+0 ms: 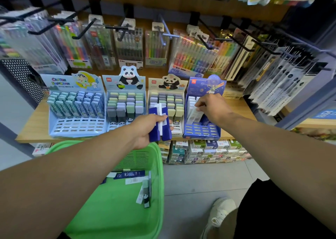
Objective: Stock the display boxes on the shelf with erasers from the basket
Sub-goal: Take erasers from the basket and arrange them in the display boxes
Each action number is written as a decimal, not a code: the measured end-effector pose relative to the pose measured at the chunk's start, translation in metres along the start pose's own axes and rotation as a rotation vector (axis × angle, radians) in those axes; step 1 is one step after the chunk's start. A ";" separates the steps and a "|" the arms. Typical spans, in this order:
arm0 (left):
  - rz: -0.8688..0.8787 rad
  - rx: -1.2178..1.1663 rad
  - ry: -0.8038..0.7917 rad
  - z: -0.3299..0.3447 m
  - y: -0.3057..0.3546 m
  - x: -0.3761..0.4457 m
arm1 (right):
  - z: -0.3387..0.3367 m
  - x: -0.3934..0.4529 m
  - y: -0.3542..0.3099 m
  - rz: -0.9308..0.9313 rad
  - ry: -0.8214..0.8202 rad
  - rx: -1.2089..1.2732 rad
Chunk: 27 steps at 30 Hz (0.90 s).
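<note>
The likeliest slip is at the dark blue cardboard display box with the space-themed header [201, 129], just below the right hand [211, 107]. The white plastic-wrapped eraser [193, 114] that this hand pinches goes in at a slant, and if it misses its slot it could knock the upright white erasers packed just beyond the fingertips, or wedge crookedly between the dividers. A second risk sits in the left hand [145, 129]: it clamps a small stack of dark blue sleeved erasers with a white one between them [161, 124], and the stack juts out past the fingers over the pale panda-header display box of grey and green erasers [166, 111]. A loosened grip would drop them onto that box or down past the shelf edge.

The right hand is curled, thumb and fingers closed on the white eraser, its lower end probably already touching the box floor, though blur makes that hard to confirm. The left hand is wrapped firmly round the stack, thumb on top, fingers underneath.

More erasers lie loose in the bright green plastic basket [156, 166] beneath the left forearm, so stocking looks well short of finished; empty slots remain at the front of the blue box.
</note>
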<state>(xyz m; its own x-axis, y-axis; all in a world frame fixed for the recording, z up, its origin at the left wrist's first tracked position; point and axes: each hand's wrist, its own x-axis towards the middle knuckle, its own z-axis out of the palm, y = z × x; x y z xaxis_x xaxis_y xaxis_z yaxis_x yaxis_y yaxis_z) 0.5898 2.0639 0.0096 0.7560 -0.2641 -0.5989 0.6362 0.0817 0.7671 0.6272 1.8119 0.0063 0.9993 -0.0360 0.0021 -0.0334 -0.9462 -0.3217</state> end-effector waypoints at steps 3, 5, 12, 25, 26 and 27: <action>0.000 -0.006 0.003 0.000 0.001 -0.001 | 0.001 -0.001 -0.001 0.011 -0.013 -0.027; -0.001 -0.015 -0.002 0.000 0.001 0.000 | 0.003 -0.002 -0.002 0.009 -0.007 -0.048; 0.000 -0.003 0.001 0.002 0.001 0.001 | 0.014 0.002 -0.008 0.001 -0.071 -0.182; 0.025 -0.111 0.115 0.002 0.009 0.007 | 0.005 -0.060 -0.068 -0.602 -0.046 0.080; 0.015 -0.115 0.105 0.002 0.008 0.007 | 0.007 -0.064 -0.068 -0.629 -0.016 0.090; 0.005 -0.124 0.086 0.003 0.008 0.006 | 0.006 -0.066 -0.066 -0.651 0.019 0.103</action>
<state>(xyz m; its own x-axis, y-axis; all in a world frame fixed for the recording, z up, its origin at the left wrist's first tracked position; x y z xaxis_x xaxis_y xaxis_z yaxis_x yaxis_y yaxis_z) 0.5992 2.0598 0.0127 0.7661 -0.1805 -0.6169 0.6427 0.2024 0.7389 0.5637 1.8789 0.0213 0.8146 0.5267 0.2428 0.5800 -0.7413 -0.3378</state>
